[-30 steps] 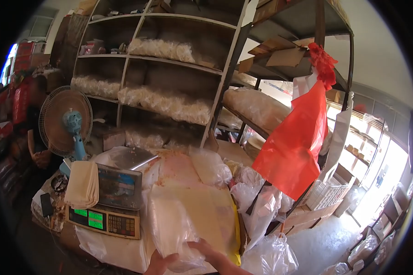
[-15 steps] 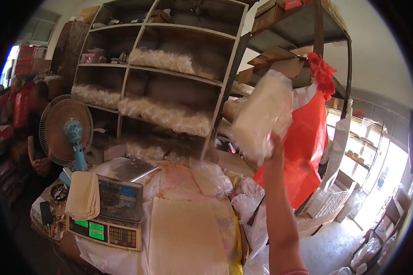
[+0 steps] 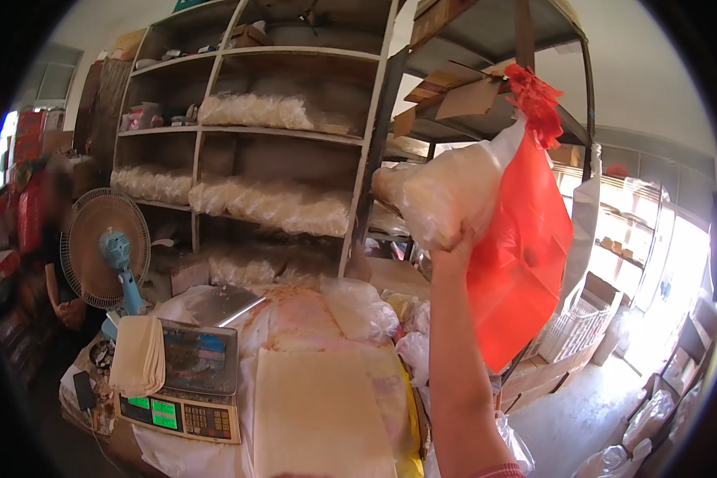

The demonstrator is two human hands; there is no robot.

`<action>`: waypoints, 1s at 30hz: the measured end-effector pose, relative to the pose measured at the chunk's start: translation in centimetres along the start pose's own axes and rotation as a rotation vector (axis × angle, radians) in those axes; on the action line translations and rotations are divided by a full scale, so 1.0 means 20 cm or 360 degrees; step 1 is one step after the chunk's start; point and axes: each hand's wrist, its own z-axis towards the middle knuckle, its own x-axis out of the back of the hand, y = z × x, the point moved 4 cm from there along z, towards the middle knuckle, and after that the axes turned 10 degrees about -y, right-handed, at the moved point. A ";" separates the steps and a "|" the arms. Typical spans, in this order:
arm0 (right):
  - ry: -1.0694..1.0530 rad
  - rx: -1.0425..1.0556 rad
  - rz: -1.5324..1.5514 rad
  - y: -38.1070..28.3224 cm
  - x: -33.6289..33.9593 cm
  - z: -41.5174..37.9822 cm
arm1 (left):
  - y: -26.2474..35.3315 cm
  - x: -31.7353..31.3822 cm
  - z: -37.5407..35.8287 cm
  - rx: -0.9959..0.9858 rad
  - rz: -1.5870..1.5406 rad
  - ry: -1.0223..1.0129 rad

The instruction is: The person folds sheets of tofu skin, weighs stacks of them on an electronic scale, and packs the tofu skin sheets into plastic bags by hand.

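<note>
My right hand [image 3: 454, 243] is raised and wrapped round the lower end of a clear plastic bag with pale contents [image 3: 446, 195]. The bag is up at the rack, beside a hanging red plastic bag [image 3: 526, 247]. Most of my fingers are hidden behind the clear bag. My left hand is out of the frame. Below, a pale flat sheet [image 3: 319, 414] lies on the worktable. To its left is a scale [image 3: 183, 418] with a lit green display, and a folded stack of pale sheets [image 3: 138, 356] rests on its left side.
Shelves [image 3: 287, 135] with rows of clear bags stand behind the table. A fan [image 3: 115, 251] and a phone [image 3: 83, 390] are at the left. Another person [image 3: 68, 311] stands beyond the fan. A metal rack [image 3: 589, 103] rises at the right, above a white crate [image 3: 573, 323].
My right hand has moved slightly left and up with the clear bag, which now tilts toward the rack shelf. The whole view has shifted, so the shelves appear further left.
</note>
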 end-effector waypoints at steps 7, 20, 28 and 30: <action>-0.0089 -0.0030 0.0124 -0.01 0.04 0.01 | 0.99 0.54 0.72 -0.0344 0.1002 0.0833; -0.0557 -0.0994 -0.0681 -0.24 0.20 -0.65 | 1.75 0.61 1.60 -0.1499 0.1610 0.1452; -0.0551 -0.1599 -0.1166 -0.47 0.75 -1.27 | 1.82 0.80 1.77 -0.0801 0.0863 0.0799; -0.0458 -0.1743 -0.1187 -0.47 0.83 -1.35 | 1.86 0.96 1.95 -0.1489 0.1724 0.1040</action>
